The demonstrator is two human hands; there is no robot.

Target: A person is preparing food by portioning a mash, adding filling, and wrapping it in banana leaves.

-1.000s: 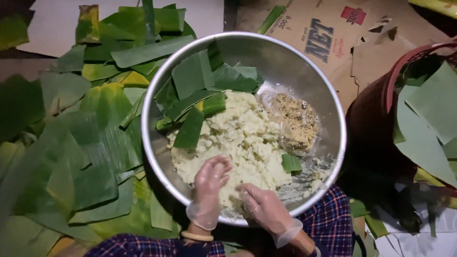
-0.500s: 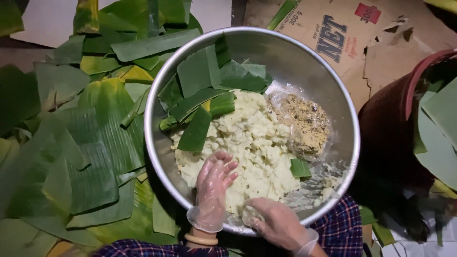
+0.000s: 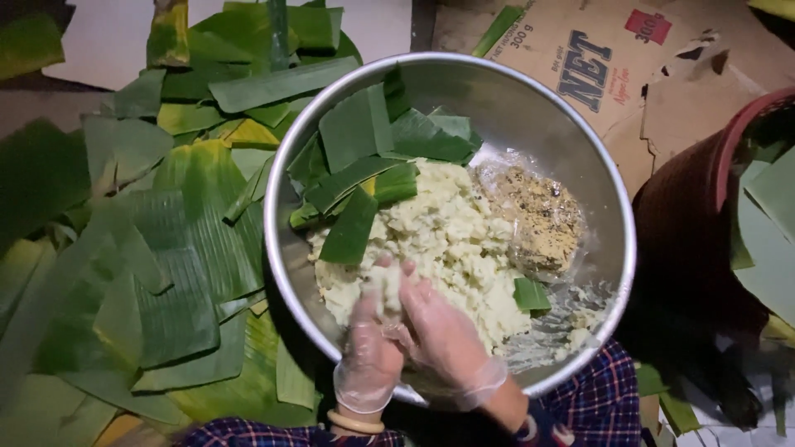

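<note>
I see a pale lump of dough (image 3: pixel 383 291) pressed between my two gloved hands, at about 7 o'clock inside the steel bowl (image 3: pixel 580 149). The lump is longer than wide; its long axis runs roughly 12 to 6 o'clock, the upper end pointing at the heap. My left hand (image 3: pixel 370 352) curls shut around the lump from the 9 o'clock side, and my right hand (image 3: pixel 447 335) closes against it from 3 o'clock, fingers pointing toward 11. Just beyond, the heap of pale mashed filling (image 3: pixel 447 236) fills the bowl's middle. At 3 o'clock of the heap lies a clear bag of brown speckled mix (image 3: pixel 538 219). Cut green leaf strips (image 3: pixel 373 149) lean in the bowl from 10 to 12 o'clock. Outside, banana leaves (image 3: pixel 166 248) spread at 9 o'clock, torn cardboard (image 3: pixel 662 91) at 1, and a dark red basket (image 3: pixel 696 223) at 3.
</note>
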